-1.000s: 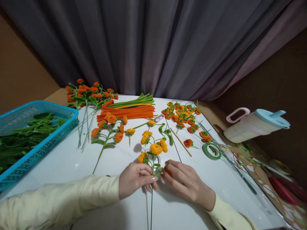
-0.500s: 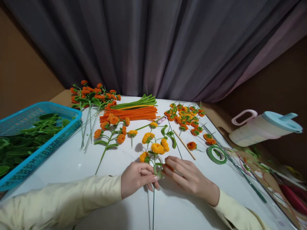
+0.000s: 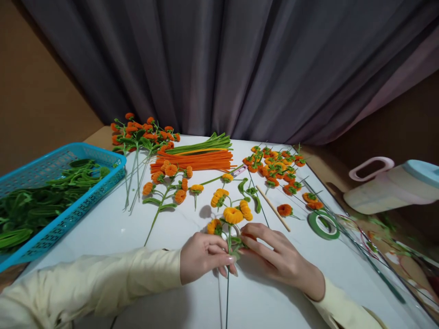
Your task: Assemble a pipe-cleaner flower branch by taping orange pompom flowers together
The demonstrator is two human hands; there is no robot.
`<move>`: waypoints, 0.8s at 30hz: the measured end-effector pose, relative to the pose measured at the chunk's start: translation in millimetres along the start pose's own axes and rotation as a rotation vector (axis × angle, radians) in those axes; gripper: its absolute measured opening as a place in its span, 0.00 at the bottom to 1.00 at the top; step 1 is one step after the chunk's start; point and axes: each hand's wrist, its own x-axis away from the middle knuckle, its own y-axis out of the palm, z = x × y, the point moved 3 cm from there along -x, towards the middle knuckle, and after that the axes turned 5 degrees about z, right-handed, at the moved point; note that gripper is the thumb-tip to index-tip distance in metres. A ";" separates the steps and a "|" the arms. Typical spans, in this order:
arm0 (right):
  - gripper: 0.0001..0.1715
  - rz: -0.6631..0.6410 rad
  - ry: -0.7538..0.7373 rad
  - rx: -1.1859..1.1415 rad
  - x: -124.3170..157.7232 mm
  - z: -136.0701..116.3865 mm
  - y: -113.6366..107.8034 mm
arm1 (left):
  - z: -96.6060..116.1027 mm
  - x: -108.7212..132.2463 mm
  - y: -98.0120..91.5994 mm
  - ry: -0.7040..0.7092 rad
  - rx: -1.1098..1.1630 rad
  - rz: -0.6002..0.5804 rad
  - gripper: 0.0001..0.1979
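Note:
My left hand [image 3: 207, 257] is closed around the stem of a spray of yellow-orange chenille flowers [image 3: 233, 214], whose blooms stand above the fingers. Its thin dark stem wire [image 3: 227, 292] runs down toward me. Close on the right, my right hand [image 3: 279, 256] has its fingers drawn together at the green part of the stem [image 3: 235, 246]. A bit of orange shows under those fingers, but what they pinch is hidden. Behind the stem, a pale ring is partly covered. A finished-looking orange flower spray [image 3: 164, 196] lies to the left.
A blue basket [image 3: 120, 167] of green leaves stands left. Orange chenille stems [image 3: 195, 161] and green ones [image 3: 206, 144] lie at the back, beside orange flowers [image 3: 147, 132]. On the right are loose flower heads [image 3: 274, 162], a wooden stick [image 3: 273, 208], green tape [image 3: 313, 224] and a tumbler [image 3: 384, 189].
The camera view has turned a little left, so everything sits farther right in the picture. Both hands keep nearly the same hold at the stem.

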 end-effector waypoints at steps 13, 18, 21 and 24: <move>0.11 0.030 -0.053 0.075 5.9 -2.2 6.1 | 0.3 -0.3 1.4 -0.014 -0.013 -0.039 0.15; 0.12 0.044 -0.019 0.068 5.4 -5.3 7.5 | -1.0 -0.6 1.3 -0.027 -0.015 -0.041 0.16; 0.11 0.057 -0.018 0.081 4.6 -7.7 7.2 | -1.0 -0.9 0.6 -0.019 -0.027 -0.032 0.16; 0.12 0.067 -0.021 0.078 4.1 -9.0 7.0 | 0.5 -0.9 0.3 -0.006 -0.036 -0.019 0.15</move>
